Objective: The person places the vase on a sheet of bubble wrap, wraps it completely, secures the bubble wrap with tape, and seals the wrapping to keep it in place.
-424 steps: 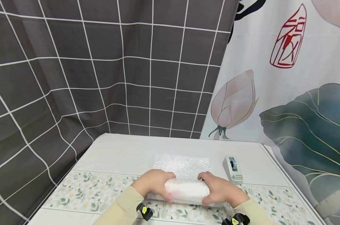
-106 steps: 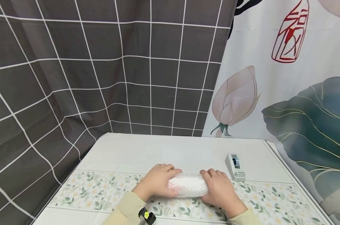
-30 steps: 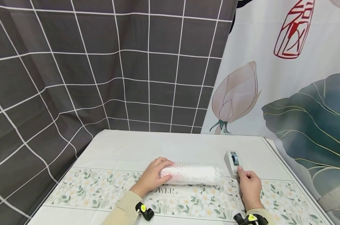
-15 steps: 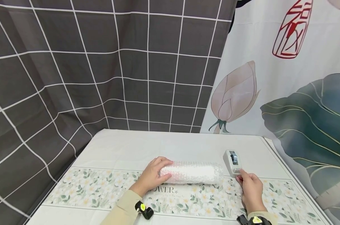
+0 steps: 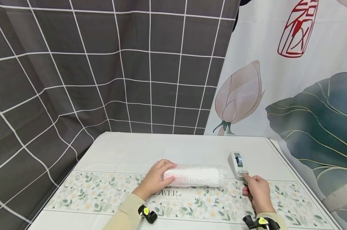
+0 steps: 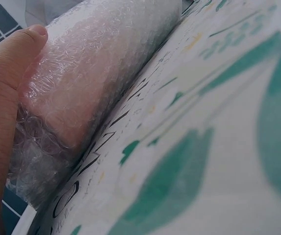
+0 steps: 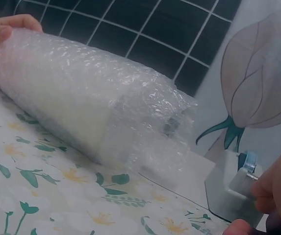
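Observation:
A roll wrapped in clear bubble wrap (image 5: 196, 176) lies crosswise on the table, pale inside and pinkish toward its left end. My left hand (image 5: 154, 180) grips that end, thumb on the near side and fingers over the top. Loose, see-through wrap (image 7: 150, 132) sticks out past the roll's right end in the right wrist view. Just right of it stands a white tape dispenser (image 5: 236, 166) with a small bluish tape roll (image 5: 238, 160). At the dispenser's near end, my right hand (image 5: 259, 191) pinches the tape between thumb and forefinger; the clear strip itself hardly shows.
The white table (image 5: 127, 150) carries a flower-printed band (image 5: 98, 195) with lettering. A dark grid curtain (image 5: 139, 70) hangs behind and to the left, and a white curtain with a lotus bud (image 5: 239, 92) at the right.
The wrap sheet that lay flat behind the roll is now rolled up. My right hand has left the roll for the dispenser, lately shifting slightly right. The left hand stays on the roll.

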